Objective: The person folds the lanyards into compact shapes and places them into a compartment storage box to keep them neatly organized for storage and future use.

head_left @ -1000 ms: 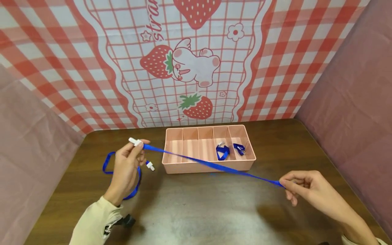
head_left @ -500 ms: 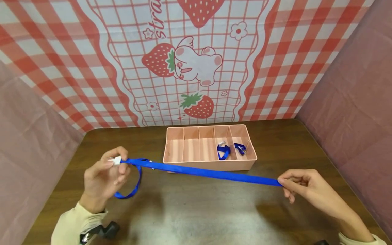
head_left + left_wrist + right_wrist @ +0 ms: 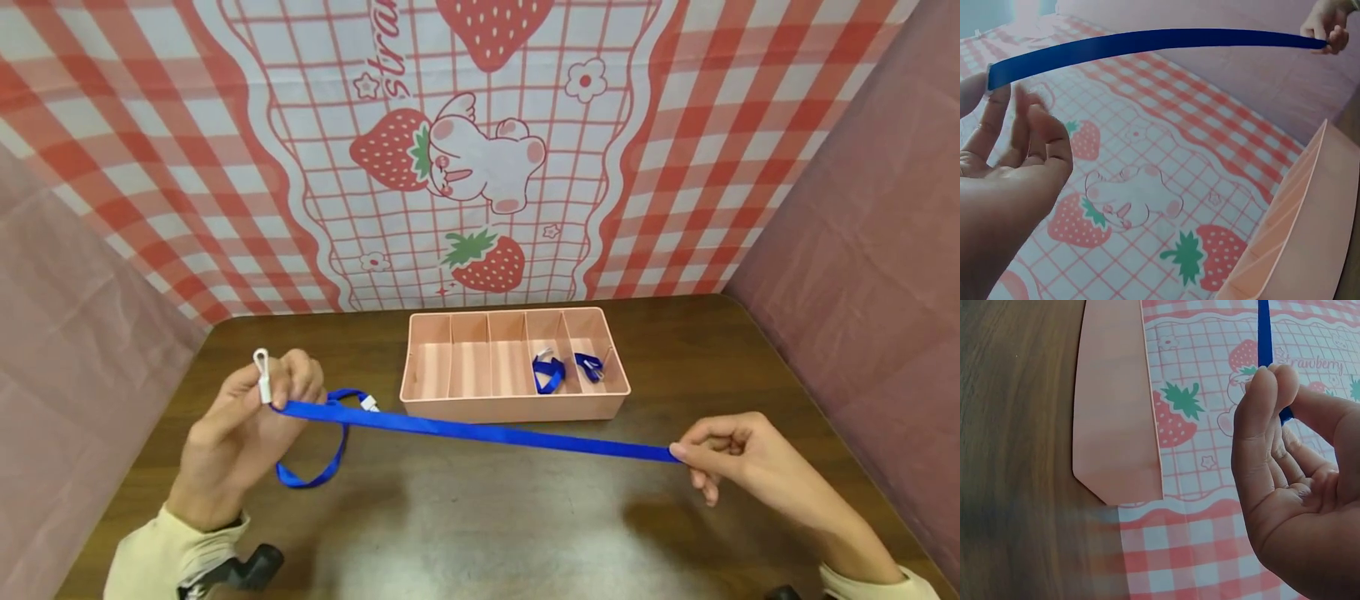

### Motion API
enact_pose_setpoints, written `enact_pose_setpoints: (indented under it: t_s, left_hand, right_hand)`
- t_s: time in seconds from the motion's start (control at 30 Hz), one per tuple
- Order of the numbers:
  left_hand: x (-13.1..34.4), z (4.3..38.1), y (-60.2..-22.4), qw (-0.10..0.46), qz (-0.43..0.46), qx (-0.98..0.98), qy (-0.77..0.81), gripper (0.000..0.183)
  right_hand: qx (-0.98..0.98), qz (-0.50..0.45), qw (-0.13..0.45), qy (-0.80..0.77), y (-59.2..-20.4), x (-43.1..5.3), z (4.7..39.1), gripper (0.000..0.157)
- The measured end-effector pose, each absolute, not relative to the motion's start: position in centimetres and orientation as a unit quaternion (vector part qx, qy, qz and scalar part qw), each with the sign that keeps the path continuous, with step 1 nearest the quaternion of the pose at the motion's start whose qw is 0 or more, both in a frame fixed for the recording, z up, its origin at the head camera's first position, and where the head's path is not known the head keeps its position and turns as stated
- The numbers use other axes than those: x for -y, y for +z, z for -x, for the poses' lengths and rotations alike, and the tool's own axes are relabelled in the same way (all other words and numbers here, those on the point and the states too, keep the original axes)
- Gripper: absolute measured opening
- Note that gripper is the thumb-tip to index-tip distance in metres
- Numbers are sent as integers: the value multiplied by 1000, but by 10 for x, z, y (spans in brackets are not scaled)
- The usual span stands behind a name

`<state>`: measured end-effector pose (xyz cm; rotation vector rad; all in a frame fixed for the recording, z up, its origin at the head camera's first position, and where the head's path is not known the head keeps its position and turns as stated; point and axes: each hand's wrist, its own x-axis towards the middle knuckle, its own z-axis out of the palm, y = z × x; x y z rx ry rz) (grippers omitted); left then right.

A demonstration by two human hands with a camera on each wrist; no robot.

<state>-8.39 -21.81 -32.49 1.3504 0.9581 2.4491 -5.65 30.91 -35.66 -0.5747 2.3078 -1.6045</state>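
In the head view a blue lanyard (image 3: 480, 432) is stretched above the table between both hands. My left hand (image 3: 240, 433) pinches its end by the white plastic clip (image 3: 262, 379), whose loop points upward. Thumb and forefinger of my right hand (image 3: 738, 454) pinch the other end, off to the right. The left wrist view has the lanyard (image 3: 1166, 39) running taut, slightly bowed, from one hand to the other. From the right wrist, a short bit of the strap (image 3: 1285, 415) shows below the pinching fingertips (image 3: 1264, 384).
Behind the strap stands a pink divided box (image 3: 517, 407). Its two right compartments each hold a folded blue lanyard (image 3: 550, 375). Another blue lanyard (image 3: 311, 481) with a white clip (image 3: 369, 403) lies on the brown table (image 3: 480, 517), left of the box. A strawberry-print cloth (image 3: 487, 200) hangs behind.
My left hand has moved left and down with the clip end, and the strap has gone from twisted to flat and taut. The right hand has shifted only slightly left.
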Motion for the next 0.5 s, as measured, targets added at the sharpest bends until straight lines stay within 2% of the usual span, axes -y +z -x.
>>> enact_pose_setpoints:
  t_s: [0.17,0.37,0.5]
  left_hand:
    - [217,81,-319,84,-487,-349,796,33]
    - [218,69,-305,36,-454,-621,638,34]
    - [212,61,-303,18,-432,-706,561,35]
  right_hand:
    - [-787,207,128,-567,-358,-308,59,13]
    - [-792,207,112,-564,-358,-305,57,11]
    - [-805,204,99,-548,-357,-299,52,10]
